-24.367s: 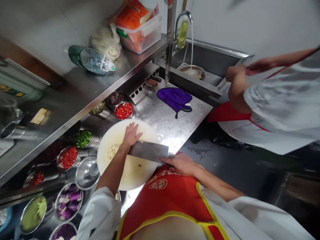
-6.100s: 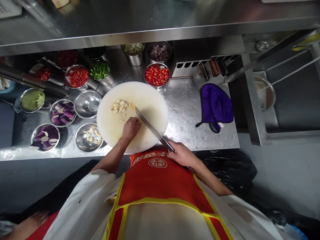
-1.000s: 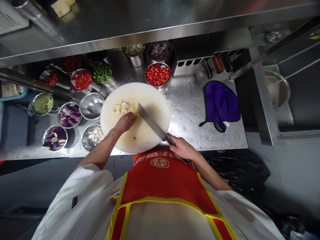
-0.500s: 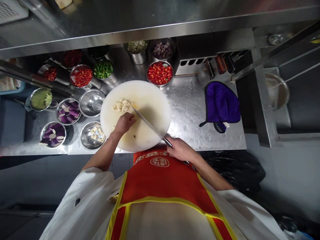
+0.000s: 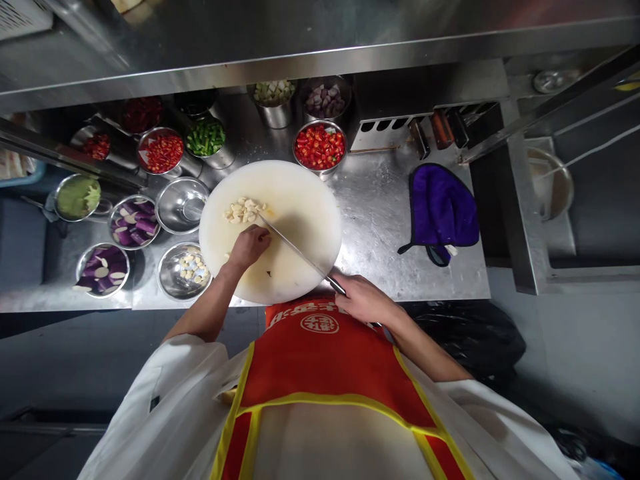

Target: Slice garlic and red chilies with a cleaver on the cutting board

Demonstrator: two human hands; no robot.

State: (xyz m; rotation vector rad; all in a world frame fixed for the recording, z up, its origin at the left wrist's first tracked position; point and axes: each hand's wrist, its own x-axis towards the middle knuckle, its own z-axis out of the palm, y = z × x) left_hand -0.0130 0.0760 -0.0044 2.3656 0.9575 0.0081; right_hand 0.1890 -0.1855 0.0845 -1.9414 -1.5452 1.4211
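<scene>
My right hand (image 5: 365,298) grips the black handle of a kitchen knife (image 5: 299,250) at the near right edge of a round white cutting board (image 5: 310,200). The blade slants across the board, its tip beside a small heap of pale garlic pieces (image 5: 243,209). My left hand (image 5: 251,245) rests on the board left of the blade, fingers curled and closed. Whatever its fingertips pinch is mostly hidden. A steel bowl with some garlic pieces (image 5: 194,265) stands left of the board, near my left forearm.
Bowls of purple eggplant (image 5: 134,223) and an empty steel bowl (image 5: 183,205) stand left. Behind the board are containers of chopped red chili (image 5: 320,147) and green pepper (image 5: 206,137). A knife rack (image 5: 383,133) and purple cloth mitt (image 5: 443,207) lie right. A steel shelf (image 5: 320,63) overhangs.
The knife tip has shifted slightly left toward the garlic heap, and the blade looks narrower. My left hand has barely moved. The whole view has shifted a little.
</scene>
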